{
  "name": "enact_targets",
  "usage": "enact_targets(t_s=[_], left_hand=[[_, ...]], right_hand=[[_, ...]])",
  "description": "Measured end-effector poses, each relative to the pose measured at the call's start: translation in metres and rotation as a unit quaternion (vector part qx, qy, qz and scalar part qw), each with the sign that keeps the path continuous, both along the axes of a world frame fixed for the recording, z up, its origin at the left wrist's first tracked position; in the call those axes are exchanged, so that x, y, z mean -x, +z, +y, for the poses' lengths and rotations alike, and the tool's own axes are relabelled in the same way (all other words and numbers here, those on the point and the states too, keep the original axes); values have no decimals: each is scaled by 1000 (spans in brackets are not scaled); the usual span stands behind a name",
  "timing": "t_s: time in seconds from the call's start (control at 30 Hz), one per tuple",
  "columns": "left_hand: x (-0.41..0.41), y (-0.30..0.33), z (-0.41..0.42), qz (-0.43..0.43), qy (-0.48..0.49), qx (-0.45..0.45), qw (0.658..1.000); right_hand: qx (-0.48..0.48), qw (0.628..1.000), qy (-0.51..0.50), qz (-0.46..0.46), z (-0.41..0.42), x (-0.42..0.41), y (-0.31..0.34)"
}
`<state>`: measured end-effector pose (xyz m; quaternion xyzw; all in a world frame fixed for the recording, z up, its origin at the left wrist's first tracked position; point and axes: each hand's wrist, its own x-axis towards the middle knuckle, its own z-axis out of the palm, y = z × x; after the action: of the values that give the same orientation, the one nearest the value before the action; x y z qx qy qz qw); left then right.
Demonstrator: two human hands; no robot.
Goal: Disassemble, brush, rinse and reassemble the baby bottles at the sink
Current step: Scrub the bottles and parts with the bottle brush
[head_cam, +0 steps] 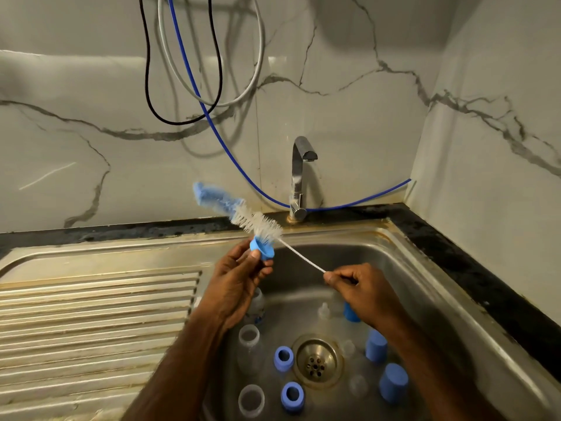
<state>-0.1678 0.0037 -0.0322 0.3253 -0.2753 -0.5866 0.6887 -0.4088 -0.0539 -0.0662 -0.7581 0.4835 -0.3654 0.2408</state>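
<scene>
Above the steel sink [409, 268] my left hand [239, 278] pinches a blue screw ring [262, 249]. My right hand [358, 287] grips the twisted wire handle of a bottle brush [258, 224], whose white bristles pass through the ring; its blue sponge tip [212, 197] points up and left. In the basin lie clear bottles [249, 335] [251, 401] [258, 305], blue rings [283, 357] [292, 395], blue caps [375, 344] [393, 381] [350, 312] and clear teats [324, 309] [358, 385].
A chrome tap [299, 177] stands behind the basin, with no water running that I can see. The drain [317, 361] is mid-basin. A ridged draining board [91, 323] lies to the left. Cables and a blue hose [212, 117] hang on the marble wall.
</scene>
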Motion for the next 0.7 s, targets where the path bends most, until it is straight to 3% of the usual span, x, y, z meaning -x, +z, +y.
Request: enact_targets(t_s=[0.17, 0.27, 0.4, 0.57, 0.7], left_hand=[[-5, -1, -3, 72, 41, -3, 997], [-1, -1, -1, 45, 32, -17, 998], [4, 1, 3, -19, -1, 0, 1000], [1, -2, -2, 79, 45, -5, 996], [2, -2, -3, 22, 22, 8, 999]], right_hand=[[-34, 999, 25, 2, -2, 3, 0], [-32, 998, 47, -11, 2, -1, 1], [-16, 1000, -3, 11, 0, 0, -1], [-33, 999, 31, 6, 1, -1, 2], [-34, 998, 48, -34, 4, -7, 4]])
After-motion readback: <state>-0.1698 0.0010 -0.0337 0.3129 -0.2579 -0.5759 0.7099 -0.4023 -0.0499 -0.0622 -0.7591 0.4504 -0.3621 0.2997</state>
